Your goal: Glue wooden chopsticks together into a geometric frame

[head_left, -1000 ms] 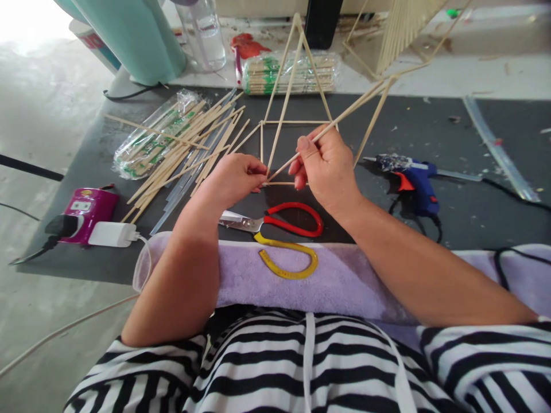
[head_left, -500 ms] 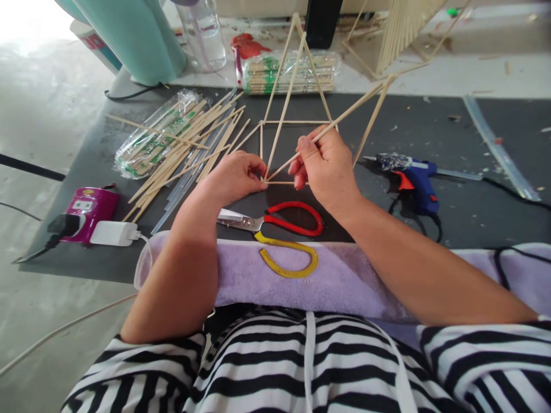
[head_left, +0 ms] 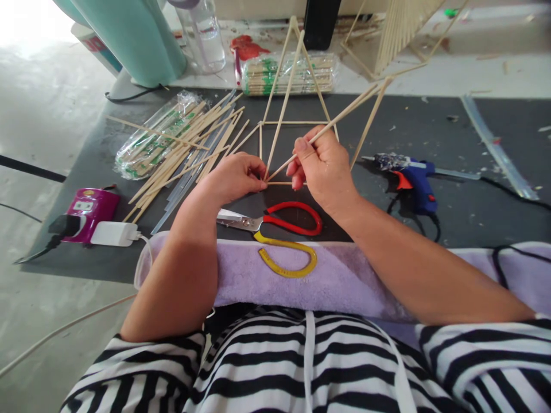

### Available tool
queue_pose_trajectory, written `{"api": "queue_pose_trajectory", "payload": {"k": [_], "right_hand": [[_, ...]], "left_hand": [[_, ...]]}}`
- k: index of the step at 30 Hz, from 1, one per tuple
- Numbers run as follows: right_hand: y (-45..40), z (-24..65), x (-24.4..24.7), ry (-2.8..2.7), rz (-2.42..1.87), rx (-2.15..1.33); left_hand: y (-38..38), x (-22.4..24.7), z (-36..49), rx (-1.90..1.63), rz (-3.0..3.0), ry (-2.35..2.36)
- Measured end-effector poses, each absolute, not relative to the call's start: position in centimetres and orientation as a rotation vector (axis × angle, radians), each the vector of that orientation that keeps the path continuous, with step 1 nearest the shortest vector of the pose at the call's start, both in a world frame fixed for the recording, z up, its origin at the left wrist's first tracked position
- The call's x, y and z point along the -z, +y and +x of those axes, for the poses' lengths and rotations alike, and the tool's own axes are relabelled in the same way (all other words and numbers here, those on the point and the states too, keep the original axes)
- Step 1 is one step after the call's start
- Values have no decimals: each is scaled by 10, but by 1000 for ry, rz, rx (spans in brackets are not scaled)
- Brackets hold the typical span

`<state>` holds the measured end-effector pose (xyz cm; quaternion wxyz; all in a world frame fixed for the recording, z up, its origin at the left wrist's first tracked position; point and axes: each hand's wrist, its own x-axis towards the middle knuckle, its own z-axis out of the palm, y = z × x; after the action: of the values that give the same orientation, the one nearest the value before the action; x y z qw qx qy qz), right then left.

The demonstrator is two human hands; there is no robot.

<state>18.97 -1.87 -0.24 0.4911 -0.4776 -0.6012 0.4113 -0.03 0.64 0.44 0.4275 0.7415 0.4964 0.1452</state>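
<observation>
A frame of thin wooden sticks stands on the dark mat, its sticks meeting in a peak at the back and in a raised joint at the right. My left hand pinches the frame's near left corner, where several stick ends meet. A slanting wooden stick is held between the thumb and fingers of my right hand. Its lower end reaches that same corner; its upper end reaches the right-hand joint. Scissors with one red and one yellow handle lie just below my hands.
Loose sticks and a bagged bundle lie left. A blue glue gun and clear glue sticks lie right. A pink power adapter sits at the left edge, a purple towel in front, a packet of sticks behind.
Both hands keep their grips. My right hand and the upper part of its stick have shifted very slightly left; everything else looks the same.
</observation>
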Motion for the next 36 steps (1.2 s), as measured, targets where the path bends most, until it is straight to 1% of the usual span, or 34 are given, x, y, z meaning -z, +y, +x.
{"api": "queue_pose_trajectory", "payload": {"k": [13, 21, 36], "right_hand": [[-21, 189, 0, -1447, -1146, -1044], [-21, 189, 0, -1451, -1135, -1063], [-19, 190, 0, -1456, -1152, -1058]], "left_hand": [[7, -5, -3, -343, 1972, 1244], [10, 2, -7, -348, 1898, 1241], [2, -4, 2, -448, 1748, 1235]]}}
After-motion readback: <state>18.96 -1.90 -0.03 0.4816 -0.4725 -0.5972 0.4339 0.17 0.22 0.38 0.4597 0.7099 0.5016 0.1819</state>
